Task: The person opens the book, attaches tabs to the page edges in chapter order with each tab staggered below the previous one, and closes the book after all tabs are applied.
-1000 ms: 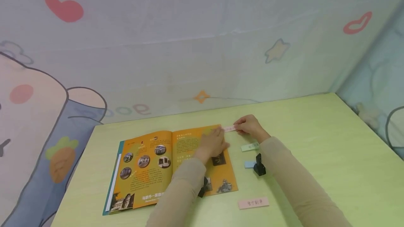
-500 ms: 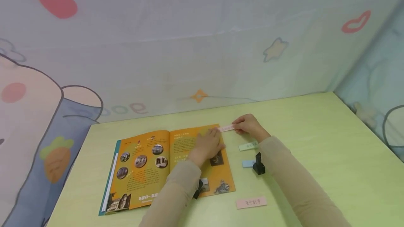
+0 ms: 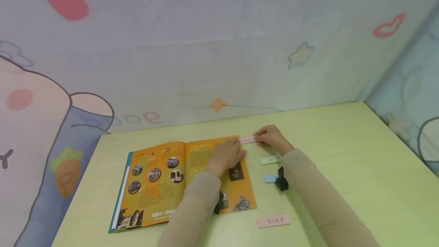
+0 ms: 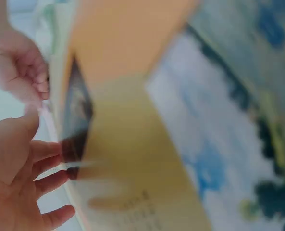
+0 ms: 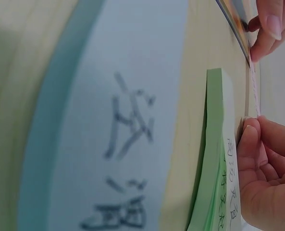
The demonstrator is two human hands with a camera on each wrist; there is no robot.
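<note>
An orange magazine (image 3: 161,178) lies open on the green table (image 3: 343,170). My left hand (image 3: 236,148) rests on its right page, fingertips at the top right corner, where one end of a pink paper strip (image 3: 247,140) meets the page. My right hand (image 3: 258,139) pinches the strip's other end. In the right wrist view the pink strip (image 5: 254,91) shows edge-on between my right hand (image 5: 250,126) and the left fingertips (image 5: 269,26). The left wrist view shows the left hand (image 4: 48,159) with loosely spread fingers beside the blurred page (image 4: 132,120).
A green note pad (image 3: 271,159) and a blue note pad (image 3: 270,178) lie right of the magazine under my right forearm. A pink written note (image 3: 273,220) lies nearer the front edge. A cartoon-printed cloth wall (image 3: 219,48) closes off the back and right.
Both hands stay at the page's top right corner with the strip between them. Only the view shifts slightly.
</note>
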